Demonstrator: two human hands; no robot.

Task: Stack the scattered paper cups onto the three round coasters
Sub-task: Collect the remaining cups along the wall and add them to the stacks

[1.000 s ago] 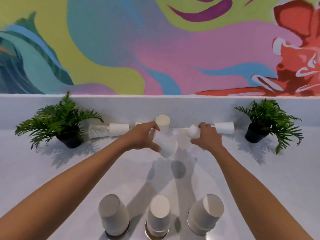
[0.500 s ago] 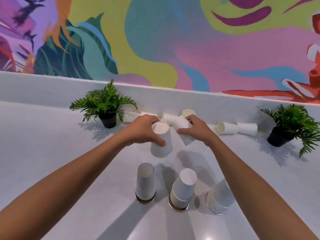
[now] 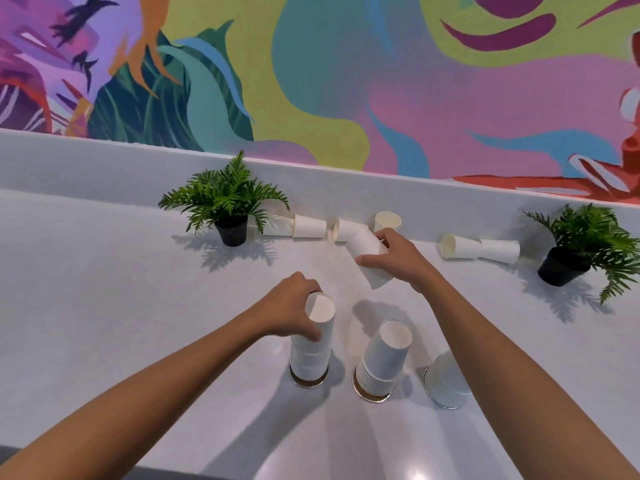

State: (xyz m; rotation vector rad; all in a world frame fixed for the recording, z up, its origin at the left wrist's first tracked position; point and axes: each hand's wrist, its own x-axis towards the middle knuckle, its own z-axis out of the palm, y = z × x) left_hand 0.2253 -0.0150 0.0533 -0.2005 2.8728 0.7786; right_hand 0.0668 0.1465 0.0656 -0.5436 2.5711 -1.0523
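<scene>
Cups (image 3: 457,246) left to gather lie on their sides in a row well behind the middle stack (image 3: 382,358), which stands mouth-down on its coaster (image 3: 372,397). Just left of that stack is the left stack (image 3: 309,362), and just right of it the right stack (image 3: 445,381), partly hidden by the forearm. The left hand (image 3: 287,315) is curled round the top cup (image 3: 320,317), base up, which sits over the left stack; whether it is fully seated I cannot tell. The right hand (image 3: 398,258) grasps a second cup (image 3: 372,261) in the air behind the middle stack, tilted with its mouth toward that stack. The step in hand looks like seating the top cup. To do it well, I would hold it square to the stack's axis and press it straight down with light pressure. The fingers should then loosen without dragging sideways, since a tall thin stack on a small coaster could tip toward the middle stack. The second cup probably wants turning fully mouth-down before it goes over the middle stack or the right one. It is best lowered from above, not swept in from the side, with the forearm kept off the right stack.
</scene>
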